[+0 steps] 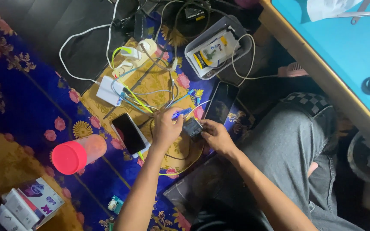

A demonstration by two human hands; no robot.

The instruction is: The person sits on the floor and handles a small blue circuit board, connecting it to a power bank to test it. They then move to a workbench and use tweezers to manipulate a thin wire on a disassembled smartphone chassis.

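My right hand [216,136] grips a small dark square device [192,127] over a blue and gold patterned rug [26,102]. My left hand [166,126] pinches a blue cable plug [180,114] right beside that device, at its upper left corner. The two hands almost touch. A tangle of white, yellow and blue cables [144,94] runs from the plug up to a white power strip [110,90].
A black phone [129,133] lies left of my left hand and another dark phone [222,102] lies above my right hand. A pink-capped bottle [77,154] lies on its side. A grey tray [217,47] holds a packet. Small boxes [28,207] sit bottom left. A blue table [343,47] is at the right.
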